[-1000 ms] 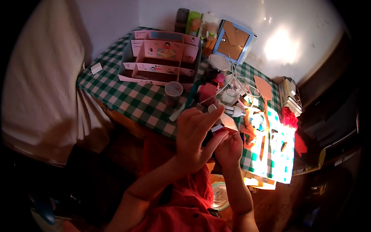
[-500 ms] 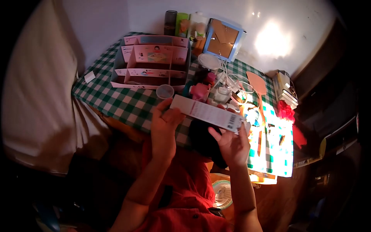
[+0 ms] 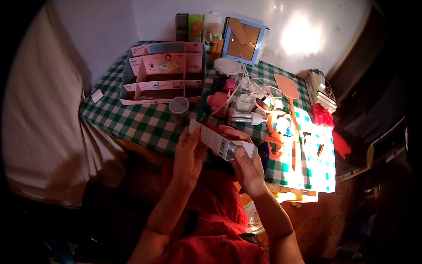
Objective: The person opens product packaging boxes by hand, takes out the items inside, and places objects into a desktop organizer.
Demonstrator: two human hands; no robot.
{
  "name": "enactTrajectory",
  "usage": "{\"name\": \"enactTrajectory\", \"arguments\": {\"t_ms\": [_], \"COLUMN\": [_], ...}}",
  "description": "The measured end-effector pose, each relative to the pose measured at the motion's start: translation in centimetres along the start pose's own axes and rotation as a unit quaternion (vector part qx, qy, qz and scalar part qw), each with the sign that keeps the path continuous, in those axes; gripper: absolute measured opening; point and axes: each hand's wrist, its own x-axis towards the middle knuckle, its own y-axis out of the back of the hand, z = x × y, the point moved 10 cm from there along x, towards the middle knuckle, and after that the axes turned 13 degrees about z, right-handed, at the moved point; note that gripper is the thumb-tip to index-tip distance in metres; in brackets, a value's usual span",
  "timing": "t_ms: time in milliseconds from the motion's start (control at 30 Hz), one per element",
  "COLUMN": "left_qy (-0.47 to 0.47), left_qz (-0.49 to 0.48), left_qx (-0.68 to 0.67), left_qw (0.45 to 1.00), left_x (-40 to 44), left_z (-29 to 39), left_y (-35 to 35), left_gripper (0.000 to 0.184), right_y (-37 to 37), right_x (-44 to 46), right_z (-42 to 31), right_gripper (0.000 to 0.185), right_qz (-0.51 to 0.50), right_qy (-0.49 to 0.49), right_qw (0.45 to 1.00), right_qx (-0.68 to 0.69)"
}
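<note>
A long white carton (image 3: 212, 139) with a barcode is held between both hands above the table's front edge. My left hand (image 3: 188, 154) is closed round its left end. My right hand (image 3: 249, 167) grips the right end, its thumb at the end flaps, where that end looks open. A dark blue item (image 3: 263, 154) shows partly behind my right hand. Beyond the carton lie a white spiral bulb (image 3: 248, 118), a pink bottle (image 3: 217, 102) and a clear plastic cup (image 3: 179, 107).
On the green checked tablecloth (image 3: 149, 127) stand a pink compartment box (image 3: 162, 83), a blue frame (image 3: 241, 40), a lidded jar (image 3: 227, 66) and cables. Further right are an orange paddle (image 3: 286, 86), orange scissors (image 3: 274, 147), books (image 3: 321, 90) and a red flower (image 3: 323, 115).
The carton has been turned and tilted, so its right end now faces me. Both hands have shifted slightly, the right one leftward, and the view has moved a little to the right.
</note>
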Motion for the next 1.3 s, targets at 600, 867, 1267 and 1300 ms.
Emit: {"name": "enactTrajectory", "arguments": {"t_ms": [600, 867, 1267, 1300], "left_qy": [0.076, 0.092, 0.007, 0.01], "left_qz": [-0.018, -0.064, -0.085, -0.065], "left_qx": [0.0, -0.039, -0.031, -0.036], "left_qw": [0.997, 0.993, 0.996, 0.997], "left_x": [0.7, 0.9, 0.6, 0.4], "left_z": [-3.2, -2.8, -0.4, -0.2], "left_y": [1.9, 1.0, 0.2, 0.4], "left_gripper": [0.022, 0.022, 0.027, 0.027], "right_y": [0.1, 1.3, -2.8, -2.9], "right_x": [-0.5, -0.3, -2.5, -2.5], "right_z": [0.0, -3.0, -11.4, -11.5], "right_gripper": [0.037, 0.055, 0.015, 0.015], "right_qz": [0.027, 0.025, 0.044, 0.04], "right_qy": [0.011, 0.088, 0.435, 0.435], "right_qw": [0.995, 0.981, 0.682, 0.679], "right_qx": [-0.094, -0.171, -0.586, -0.589]}}
